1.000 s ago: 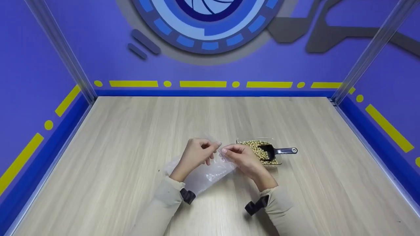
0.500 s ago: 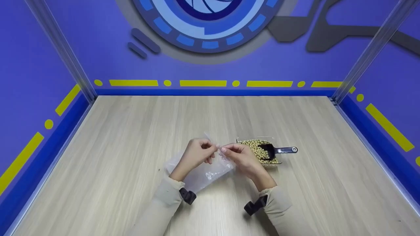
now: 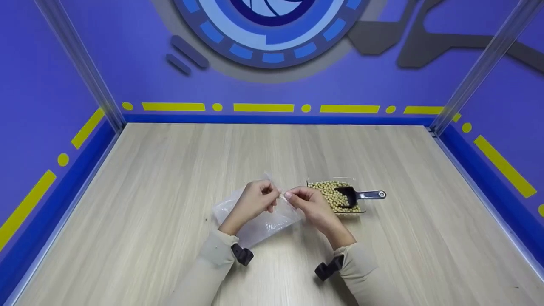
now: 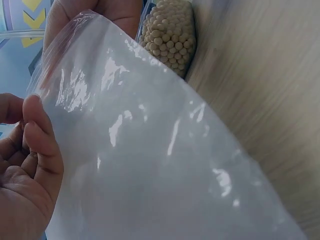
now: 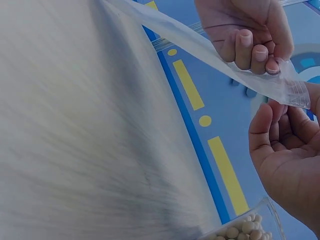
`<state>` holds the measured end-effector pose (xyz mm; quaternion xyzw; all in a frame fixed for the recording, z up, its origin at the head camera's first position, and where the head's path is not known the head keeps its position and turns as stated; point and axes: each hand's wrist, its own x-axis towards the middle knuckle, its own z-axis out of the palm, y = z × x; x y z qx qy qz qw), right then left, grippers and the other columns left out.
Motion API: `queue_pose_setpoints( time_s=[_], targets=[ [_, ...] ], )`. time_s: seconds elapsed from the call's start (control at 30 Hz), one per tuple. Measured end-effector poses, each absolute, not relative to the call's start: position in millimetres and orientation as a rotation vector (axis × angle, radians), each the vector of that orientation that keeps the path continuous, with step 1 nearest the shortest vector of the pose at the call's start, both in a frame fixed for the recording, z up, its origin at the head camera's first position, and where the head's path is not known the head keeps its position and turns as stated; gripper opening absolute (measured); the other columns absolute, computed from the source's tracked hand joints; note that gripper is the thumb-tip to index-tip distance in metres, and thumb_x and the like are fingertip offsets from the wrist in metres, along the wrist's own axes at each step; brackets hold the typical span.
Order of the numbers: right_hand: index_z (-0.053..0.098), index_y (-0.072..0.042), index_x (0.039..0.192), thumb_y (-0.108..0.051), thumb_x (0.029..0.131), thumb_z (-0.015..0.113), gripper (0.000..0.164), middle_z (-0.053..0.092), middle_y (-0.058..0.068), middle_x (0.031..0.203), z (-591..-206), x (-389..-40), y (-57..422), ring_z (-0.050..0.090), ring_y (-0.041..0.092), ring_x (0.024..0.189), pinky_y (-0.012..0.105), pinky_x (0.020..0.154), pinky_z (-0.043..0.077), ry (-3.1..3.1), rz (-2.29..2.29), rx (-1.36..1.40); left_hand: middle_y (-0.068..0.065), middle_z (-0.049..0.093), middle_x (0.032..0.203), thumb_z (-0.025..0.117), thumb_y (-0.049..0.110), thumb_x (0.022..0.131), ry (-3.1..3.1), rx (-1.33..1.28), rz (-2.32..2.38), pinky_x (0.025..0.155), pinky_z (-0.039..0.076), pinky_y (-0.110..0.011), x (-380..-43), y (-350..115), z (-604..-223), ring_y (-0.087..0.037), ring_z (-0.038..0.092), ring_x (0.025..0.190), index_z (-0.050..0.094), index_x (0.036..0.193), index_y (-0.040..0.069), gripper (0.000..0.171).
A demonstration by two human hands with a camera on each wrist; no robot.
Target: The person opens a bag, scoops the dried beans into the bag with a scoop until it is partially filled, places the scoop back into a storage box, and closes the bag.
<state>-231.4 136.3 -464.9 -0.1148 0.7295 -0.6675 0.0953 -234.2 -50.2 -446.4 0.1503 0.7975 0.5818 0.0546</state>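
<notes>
A clear plastic zip bag (image 3: 265,223) hangs flat and tilted between the two hands, its zip edge uppermost. With thumb and fingertips the left hand (image 3: 254,199) pinches the bag's top edge. Close beside it the right hand (image 3: 313,208) pinches the same edge near a corner. In the left wrist view the wide, shiny face of the bag (image 4: 145,140) fills the middle. From the right side, the right wrist view catches the bag (image 5: 200,50) almost edge-on, with both hands on its zip strip. I see nothing inside it.
A clear container (image 3: 350,214) of pale round beans (image 3: 327,189) stands just right of the right hand. In it lies a black scoop (image 3: 350,196), its handle (image 3: 372,195) sticking out to the right. Blue panels border the wooden table (image 3: 170,170).
Both hands have shifted slightly left along the bag's top edge, still pinching it. The container and scoop have stayed in place.
</notes>
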Motion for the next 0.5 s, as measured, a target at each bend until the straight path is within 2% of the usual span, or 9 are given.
queue_pose_setpoints(
  time_s=[0.33, 0.5],
  targets=[
    [0.062, 0.013, 0.098, -0.012, 0.092, 0.062, 0.025, 0.053, -0.005, 0.071, -466, -231, 135, 0.049, 0.008, 0.069, 0.021, 0.064, 0.040, 2.196, -1.949, -0.324, 0.003, 0.052, 0.060, 0.056, 0.009, 0.091, 2.404, 0.410, 1.765, 0.047, 0.038, -0.018, -233, -50, -447, -0.008, 0.049, 0.049, 0.057, 0.074, 0.003, 0.018],
    [0.061, 0.014, 0.099, -0.011, 0.092, 0.061, 0.025, 0.054, -0.006, 0.073, -468, -230, 135, 0.050, 0.007, 0.071, 0.021, 0.066, 0.041, 2.180, -1.954, -0.331, 0.002, 0.051, 0.062, 0.053, 0.004, 0.090, 2.383, 0.414, 1.762, 0.048, 0.037, -0.018, -227, -49, -436, -0.009, 0.048, 0.050, 0.055, 0.074, -0.001, 0.017]
  ],
)
